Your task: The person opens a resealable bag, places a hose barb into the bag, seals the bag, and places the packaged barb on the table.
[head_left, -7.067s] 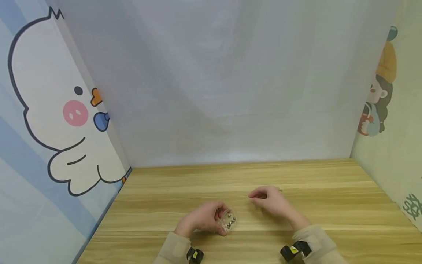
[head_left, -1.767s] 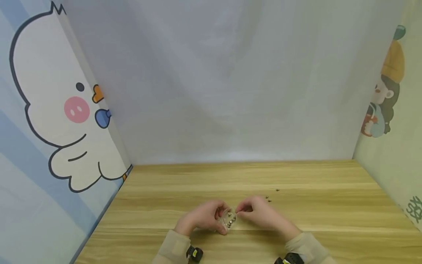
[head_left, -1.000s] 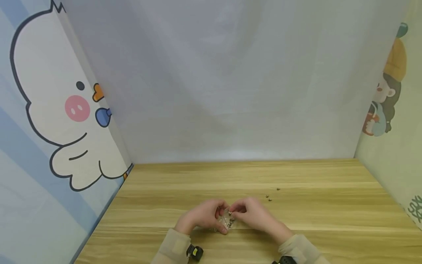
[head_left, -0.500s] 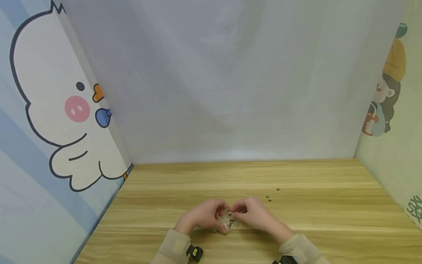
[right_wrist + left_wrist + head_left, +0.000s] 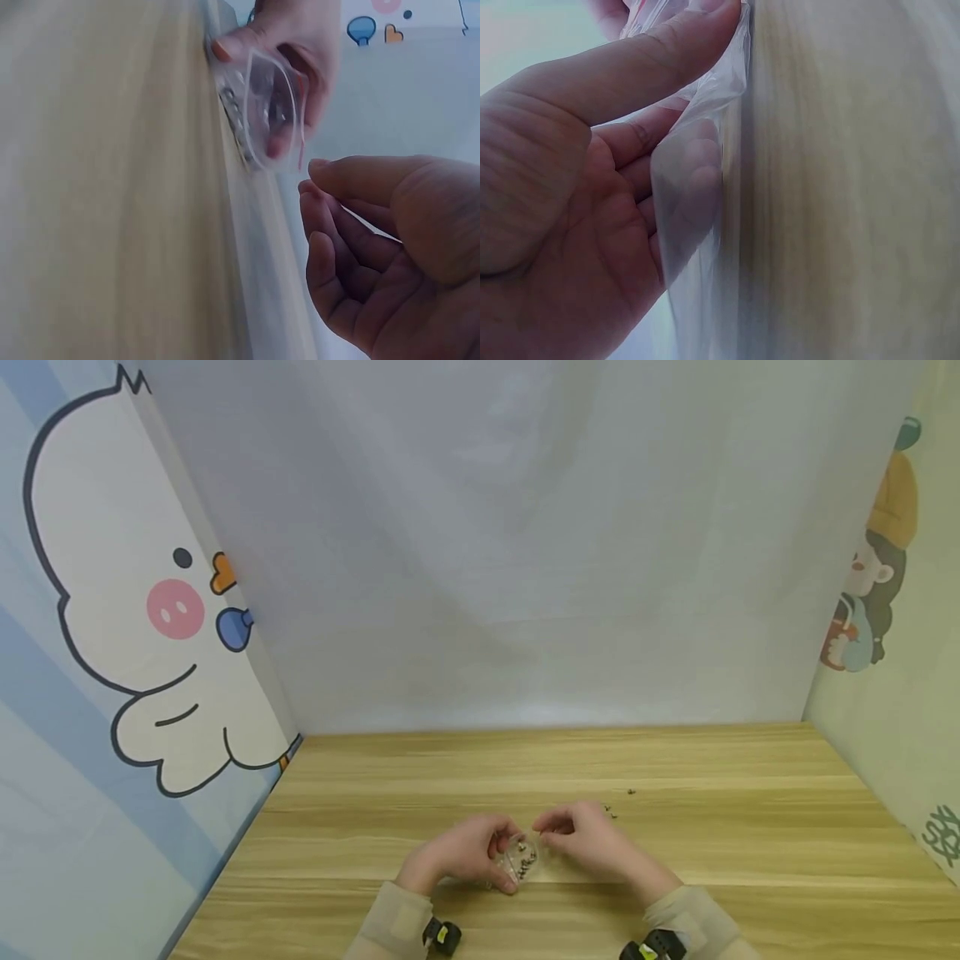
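My left hand (image 5: 468, 853) grips a clear plastic zip bag (image 5: 512, 865), holding its mouth spread apart. Several small shiny metal pieces, screw-like in shape, lie inside the bag. A red strip runs along its mouth in the right wrist view. Clear film of the bag (image 5: 727, 71) passes under the left thumb and hangs in front of the palm. Just right of the bag's mouth is my right hand (image 5: 588, 835). Its thumb and index fingertips are close together, the other fingers loosely curled, and nothing shows between them.
Beyond the right hand, a few small metal pieces (image 5: 632, 792) like those in the bag lie on the wooden table (image 5: 390, 777). A grey curtain (image 5: 487, 610) rises at the back edge, with cartoon-printed panels on the left and right.
Over the last seconds my right hand came from the loose pieces to the bag's mouth, its fingertips at the opening; now it has drawn back slightly right. The left hand keeps its place.
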Demonstrator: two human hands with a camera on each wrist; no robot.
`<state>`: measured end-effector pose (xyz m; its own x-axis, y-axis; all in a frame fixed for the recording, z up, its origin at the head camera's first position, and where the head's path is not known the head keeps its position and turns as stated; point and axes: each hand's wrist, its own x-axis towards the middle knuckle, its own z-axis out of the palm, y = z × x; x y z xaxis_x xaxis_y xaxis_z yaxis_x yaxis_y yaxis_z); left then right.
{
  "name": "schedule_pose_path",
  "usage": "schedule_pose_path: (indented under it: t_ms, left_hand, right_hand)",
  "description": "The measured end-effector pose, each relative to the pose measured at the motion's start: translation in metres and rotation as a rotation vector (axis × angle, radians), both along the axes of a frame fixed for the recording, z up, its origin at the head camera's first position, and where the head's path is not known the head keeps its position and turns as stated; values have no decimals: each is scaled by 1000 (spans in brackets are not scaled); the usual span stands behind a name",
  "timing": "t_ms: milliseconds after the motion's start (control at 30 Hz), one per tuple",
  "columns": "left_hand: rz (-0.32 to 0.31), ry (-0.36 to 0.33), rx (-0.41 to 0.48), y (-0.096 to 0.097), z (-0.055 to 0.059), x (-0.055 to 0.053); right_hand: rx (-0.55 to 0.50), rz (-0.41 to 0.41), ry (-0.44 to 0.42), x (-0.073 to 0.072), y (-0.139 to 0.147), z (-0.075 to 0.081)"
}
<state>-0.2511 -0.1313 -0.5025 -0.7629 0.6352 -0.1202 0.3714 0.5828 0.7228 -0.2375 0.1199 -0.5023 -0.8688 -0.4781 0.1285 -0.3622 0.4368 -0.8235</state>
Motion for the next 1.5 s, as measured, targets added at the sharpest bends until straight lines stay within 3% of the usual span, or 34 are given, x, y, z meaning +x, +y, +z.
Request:
schedule_pose_path:
  t_ms: [333, 633, 833, 1067, 1500]
  left_hand:
    - [-1, 8, 14, 0, 2, 1]
    - [4, -1, 16, 0, 5, 2]
    - [9, 3, 11, 0, 5, 2]
    - [8, 7, 1, -1, 6, 2]
    - [11, 1, 5, -1, 3, 3]
  right_hand:
    - [7, -123, 43, -20, 37, 3]
    - [44, -284, 45, -27, 75, 11]
    - [97, -343, 76, -33, 99, 10]
    - [124, -380, 51, -37, 115, 3]
    - [176, -355, 42, -46, 123, -16]
